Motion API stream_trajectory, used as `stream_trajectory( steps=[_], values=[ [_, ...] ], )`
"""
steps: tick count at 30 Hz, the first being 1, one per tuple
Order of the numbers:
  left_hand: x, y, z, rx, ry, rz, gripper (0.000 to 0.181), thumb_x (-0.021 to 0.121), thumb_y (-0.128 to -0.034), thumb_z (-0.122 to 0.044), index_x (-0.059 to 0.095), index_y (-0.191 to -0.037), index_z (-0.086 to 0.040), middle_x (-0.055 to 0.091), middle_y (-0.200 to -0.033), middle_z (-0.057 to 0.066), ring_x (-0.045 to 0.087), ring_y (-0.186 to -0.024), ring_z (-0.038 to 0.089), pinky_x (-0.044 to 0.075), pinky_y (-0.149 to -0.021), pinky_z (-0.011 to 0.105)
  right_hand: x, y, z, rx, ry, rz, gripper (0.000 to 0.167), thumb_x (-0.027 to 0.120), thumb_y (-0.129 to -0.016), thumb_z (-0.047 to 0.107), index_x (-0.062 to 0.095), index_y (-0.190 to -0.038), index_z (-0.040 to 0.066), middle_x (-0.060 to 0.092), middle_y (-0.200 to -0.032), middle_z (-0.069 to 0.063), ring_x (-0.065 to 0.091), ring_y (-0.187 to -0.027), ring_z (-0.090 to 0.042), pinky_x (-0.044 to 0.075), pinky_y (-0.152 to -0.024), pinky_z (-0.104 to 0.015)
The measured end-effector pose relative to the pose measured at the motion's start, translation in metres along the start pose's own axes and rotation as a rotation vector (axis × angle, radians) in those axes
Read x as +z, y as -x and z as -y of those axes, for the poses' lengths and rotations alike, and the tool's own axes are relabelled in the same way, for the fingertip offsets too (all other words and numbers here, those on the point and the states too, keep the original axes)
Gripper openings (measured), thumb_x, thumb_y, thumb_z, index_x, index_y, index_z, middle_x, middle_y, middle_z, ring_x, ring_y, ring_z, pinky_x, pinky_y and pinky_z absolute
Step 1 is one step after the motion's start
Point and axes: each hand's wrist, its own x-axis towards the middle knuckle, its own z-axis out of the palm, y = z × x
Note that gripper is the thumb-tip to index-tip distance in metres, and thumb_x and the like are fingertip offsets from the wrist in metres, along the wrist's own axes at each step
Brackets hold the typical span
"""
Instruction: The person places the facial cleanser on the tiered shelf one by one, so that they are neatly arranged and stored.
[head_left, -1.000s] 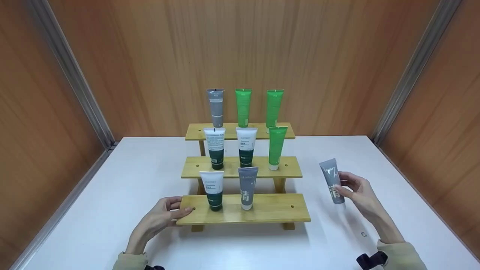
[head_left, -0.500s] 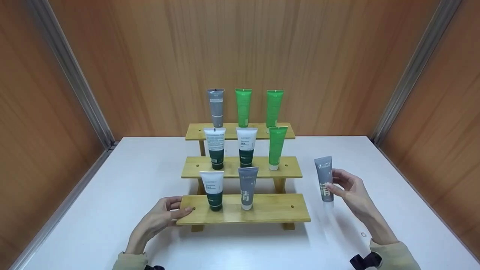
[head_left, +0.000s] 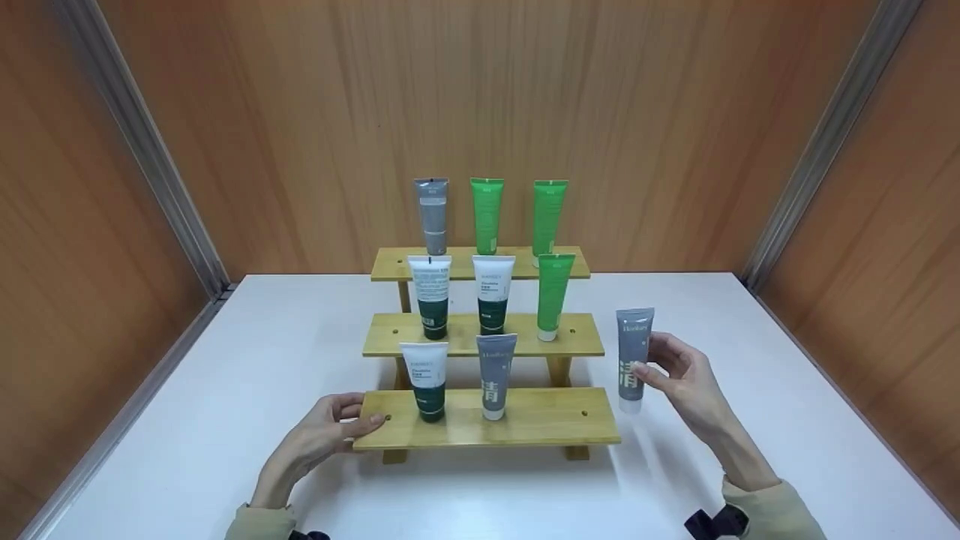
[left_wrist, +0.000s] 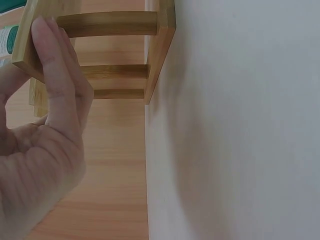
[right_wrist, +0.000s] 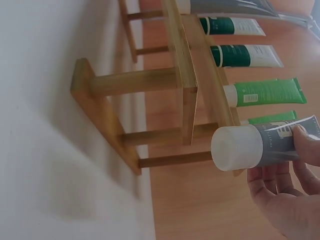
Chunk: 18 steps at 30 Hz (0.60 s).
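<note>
My right hand [head_left: 694,390] pinches a grey squeeze tube [head_left: 634,341] between thumb and fingers, upright with its white cap [right_wrist: 237,148] down. It is in the air just right of a three-step wooden display stand [head_left: 547,420]. My left hand [head_left: 319,435] grips the left end of the lowest step; in the left wrist view, fingers [left_wrist: 57,85] press its underside. On that step stand a white-and-dark-green tube [head_left: 425,375] and another grey tube [head_left: 496,371], with bare wood to their right.
The middle step bears two white-and-green tubes [head_left: 492,289] and a green tube [head_left: 553,292]. On the top step are a grey tube [head_left: 433,217] and two green ones [head_left: 487,214]. Wooden walls [head_left: 480,112] enclose the white table [head_left: 300,330] at the back and sides.
My right hand has moved left toward the stand, and the grey tube in it has turned from tilted to nearly upright. The left hand and the stand have stayed still.
</note>
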Motion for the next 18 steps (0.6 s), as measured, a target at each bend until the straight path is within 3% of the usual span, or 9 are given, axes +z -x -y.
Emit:
stream_trajectory(
  steps=[8,18],
  values=[
    [0.000,0.000,-0.001,-0.004,-0.001,-0.009,0.081,0.075,-0.0916,-0.027,0.033,-0.146,0.017,0.057,-0.137,0.031,0.070,-0.096,0.016,0.060,-0.080,0.033,0.017,-0.001,0.004,-0.038,-0.061,0.018,0.048,0.070,-0.091,0.002,0.051,-0.135,-0.004,0.065,-0.114,0.007,0.062,-0.110,-0.009,0.055,-0.094,-0.022],
    [-0.001,0.000,0.000,-0.006,0.013,-0.005,0.080,0.074,-0.0924,-0.026,0.032,-0.146,0.017,0.066,-0.129,0.022,0.070,-0.096,0.015,0.059,-0.081,0.032,0.042,-0.004,0.006,-0.034,-0.071,0.019,0.046,0.073,-0.088,-0.001,0.056,-0.130,-0.003,0.064,-0.117,0.001,0.062,-0.110,-0.012,0.052,-0.098,-0.021]
  ],
)
